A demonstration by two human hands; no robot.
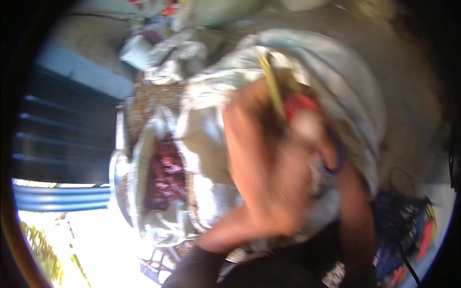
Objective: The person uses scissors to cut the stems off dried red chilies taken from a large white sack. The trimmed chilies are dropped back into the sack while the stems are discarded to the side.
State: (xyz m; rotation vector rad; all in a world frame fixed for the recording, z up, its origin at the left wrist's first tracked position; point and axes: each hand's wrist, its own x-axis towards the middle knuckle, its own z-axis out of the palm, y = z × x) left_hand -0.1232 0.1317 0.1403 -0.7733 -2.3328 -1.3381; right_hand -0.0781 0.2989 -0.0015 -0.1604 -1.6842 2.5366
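Strong motion blur covers both hands, which are close together over a large pale woven sack. My left hand reaches toward a red item, and its fingers cannot be made out. From the lower right comes my right arm. My right hand is beside the red item, with a blue loop around or against it; whether this is a handle or a band cannot be told. A yellow strip stands above the hands. Another stretch of bare limb lies left of them.
On the left, an open white sack holds dark red pieces. Behind it stand a light bucket and crumpled white sacking. A dark slatted panel borders the left. At the right lies a dark blue patterned bag.
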